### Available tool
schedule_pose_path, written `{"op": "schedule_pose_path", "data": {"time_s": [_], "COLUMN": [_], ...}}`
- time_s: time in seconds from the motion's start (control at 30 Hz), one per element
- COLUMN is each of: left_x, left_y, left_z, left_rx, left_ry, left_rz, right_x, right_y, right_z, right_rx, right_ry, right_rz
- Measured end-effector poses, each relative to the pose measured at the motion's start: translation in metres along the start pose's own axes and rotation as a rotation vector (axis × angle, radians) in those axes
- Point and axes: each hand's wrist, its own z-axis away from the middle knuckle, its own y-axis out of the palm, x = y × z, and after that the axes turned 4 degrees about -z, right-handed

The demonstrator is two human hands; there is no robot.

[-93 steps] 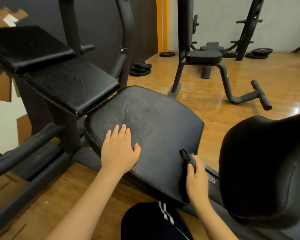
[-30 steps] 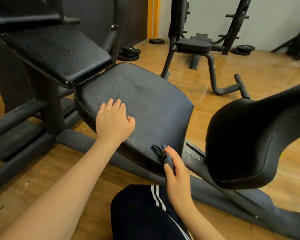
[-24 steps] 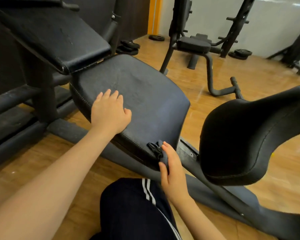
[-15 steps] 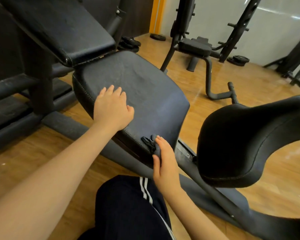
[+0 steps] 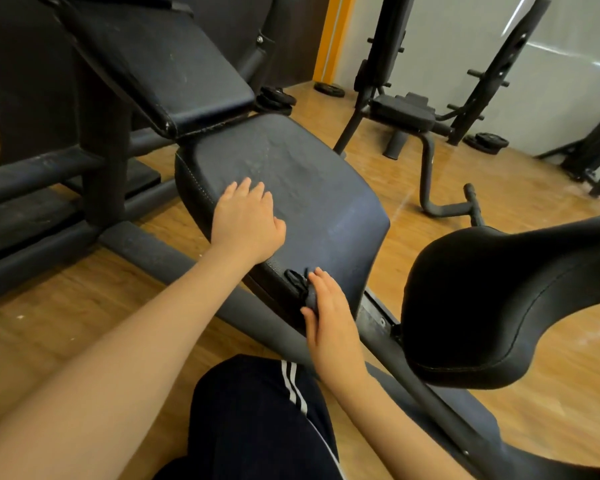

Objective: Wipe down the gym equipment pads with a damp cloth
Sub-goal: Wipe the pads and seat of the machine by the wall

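Note:
A wide black seat pad [image 5: 312, 188] with cracked leather fills the middle of the view. My left hand [image 5: 246, 220] rests flat on its near left part, fingers straight. A small dark cloth [image 5: 302, 289] is bunched against the pad's near front edge. My right hand [image 5: 326, 306] presses and holds it there, the thumb under the cloth; most of the cloth is hidden by the hand. A black back pad [image 5: 160, 57] slopes up behind the seat. A curved black pad [image 5: 492, 299] stands to the right.
The machine's black steel frame [image 5: 146, 247] runs along the wooden floor [image 5: 49, 323] under the seat. Another bench and rack [image 5: 406, 109] stand at the back, with weight plates [image 5: 485, 142] on the floor. My knee in dark striped trousers [image 5: 257, 410] is below.
My right hand has slid the cloth along the seat pad's front edge toward the left. My left hand stays flat on the pad. The camera has tilted and shifted.

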Motion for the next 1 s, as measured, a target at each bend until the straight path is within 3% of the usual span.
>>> {"op": "schedule_pose_path", "data": {"time_s": [0.2, 0.43, 0.67, 0.77, 0.87, 0.93, 1.0], "left_x": [0.001, 0.003, 0.014, 0.023, 0.026, 0.025, 0.025], "left_y": [-0.001, 0.006, 0.022, 0.033, 0.039, 0.04, 0.04], "left_z": [0.001, 0.0, 0.016, 0.03, 0.038, 0.038, 0.039], "left_rx": [-0.033, -0.076, -0.324, -0.315, -0.294, -0.299, -0.289], "left_ry": [0.004, 0.0, -0.039, -0.105, -0.139, -0.148, -0.159], "left_rz": [0.03, 0.077, 0.311, 0.36, 0.414, 0.417, 0.4], "right_x": [0.013, -0.018, 0.004, -0.01, -0.014, -0.002, 0.018], "right_y": [-0.001, -0.008, -0.008, -0.014, -0.011, -0.005, 0.001], "right_z": [-0.011, 0.022, -0.003, 0.007, 0.013, 0.002, -0.018], "right_rx": [0.093, 0.019, 0.121, 0.18, 0.115, 0.07, 0.126], "right_ry": [-0.099, 0.043, -0.035, -0.102, -0.08, -0.093, -0.133], "right_rz": [0.019, -0.006, -0.03, -0.061, -0.043, 0.023, 0.061]}}
